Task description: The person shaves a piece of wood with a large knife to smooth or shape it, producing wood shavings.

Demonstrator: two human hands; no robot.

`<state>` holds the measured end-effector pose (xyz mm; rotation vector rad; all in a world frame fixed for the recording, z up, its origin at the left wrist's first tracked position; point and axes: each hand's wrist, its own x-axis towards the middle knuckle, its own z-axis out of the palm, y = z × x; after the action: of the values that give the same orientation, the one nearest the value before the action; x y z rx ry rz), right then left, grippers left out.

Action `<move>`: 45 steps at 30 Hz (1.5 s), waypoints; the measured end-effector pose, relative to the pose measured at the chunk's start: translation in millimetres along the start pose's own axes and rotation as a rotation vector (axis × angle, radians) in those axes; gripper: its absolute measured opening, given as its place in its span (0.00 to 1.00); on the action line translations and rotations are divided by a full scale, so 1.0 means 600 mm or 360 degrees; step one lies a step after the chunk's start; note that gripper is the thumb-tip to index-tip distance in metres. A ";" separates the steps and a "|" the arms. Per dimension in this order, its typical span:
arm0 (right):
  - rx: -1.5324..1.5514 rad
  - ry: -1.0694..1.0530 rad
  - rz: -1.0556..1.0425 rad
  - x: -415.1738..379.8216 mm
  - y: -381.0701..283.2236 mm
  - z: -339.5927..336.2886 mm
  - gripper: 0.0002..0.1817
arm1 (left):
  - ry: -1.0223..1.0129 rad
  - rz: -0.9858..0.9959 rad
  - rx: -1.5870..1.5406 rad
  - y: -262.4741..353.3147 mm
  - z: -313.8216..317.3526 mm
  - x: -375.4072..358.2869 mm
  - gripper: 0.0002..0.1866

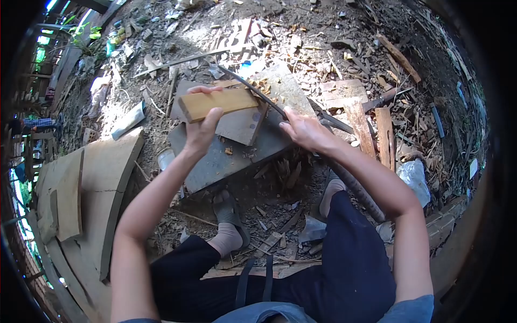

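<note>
Wood block sits gripped in left hand fingers; blade seemingly touches it.

Bare dirt ground carries a grey board, wood chips and planks.

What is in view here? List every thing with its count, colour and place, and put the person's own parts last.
wooden block: 1, yellow-tan, held over the slab, centre
long blade: 1, dark, slanting from the block down to the right hand
grey slab: 1, grey, on the ground under the block
curved boards: several, pale tan, stacked at left
wood offcuts: several, reddish brown, on the ground at right
wood chips: many, tan, scattered over the dirt
plastic bag: 1, whitish, right of the knee
sandals: 2, grey, on the feet
left hand: grips the wooden block
right hand: grips the long blade
</note>
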<state>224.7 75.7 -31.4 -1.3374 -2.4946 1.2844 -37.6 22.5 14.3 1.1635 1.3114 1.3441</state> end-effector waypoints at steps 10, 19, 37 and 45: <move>-0.0589 -0.0487 0.0057 0.068 -0.010 -0.079 0.24 | 0.0527 0.0187 -0.0166 -0.044 0.045 -0.026 0.21; -0.0504 -0.0359 0.0046 0.038 0.026 -0.043 0.26 | 0.0380 0.0384 0.0339 0.011 0.065 -0.034 0.21; 0.0177 0.0386 -0.0408 -0.056 -0.039 -0.098 0.27 | 0.0923 0.0188 0.0042 -0.022 0.098 -0.044 0.21; -0.0251 0.0092 -0.0144 -0.026 -0.023 0.000 0.30 | 0.0950 0.0465 0.0418 -0.014 0.125 -0.053 0.20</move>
<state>225.2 60.9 -17.1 -1.2535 -2.6303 1.0361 41.3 3.2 4.3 1.2087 1.8345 1.8700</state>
